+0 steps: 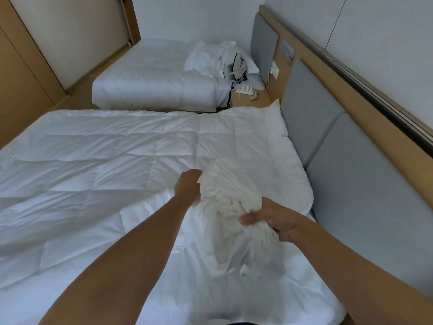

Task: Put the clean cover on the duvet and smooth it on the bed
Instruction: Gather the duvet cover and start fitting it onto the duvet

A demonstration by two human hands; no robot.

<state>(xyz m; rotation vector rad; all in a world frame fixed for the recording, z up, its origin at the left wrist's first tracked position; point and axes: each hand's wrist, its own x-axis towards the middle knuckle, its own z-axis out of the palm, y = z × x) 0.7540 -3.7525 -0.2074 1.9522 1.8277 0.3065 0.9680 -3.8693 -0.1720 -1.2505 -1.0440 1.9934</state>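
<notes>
The duvet point(98, 165) lies bare and spread flat across the near bed point(311, 299), quilted squares showing, its top edge up against the pillow point(264, 127) by the headboard point(311, 127). Laid out this way, it appears ready to take the cover.

The cover point(232, 207) is bunched in a loose, creased mass, held above the duvet near the head end, its lower folds trailing onto the bedding. Judged from the bunching, the person is gathering or sorting the cloth to find an opening or corner; no part of the duvet is inside it yet.

Left hand point(187, 187): closed into a fist on the cover's left edge; fingers curled in and mostly hidden by cloth.

Right hand point(274, 219): fingers point(248, 219) together, clamped on a wad of the cover from the right side, thumb on top.

The second bed point(150, 83) beyond carries loose linen and plays no part here.
</notes>
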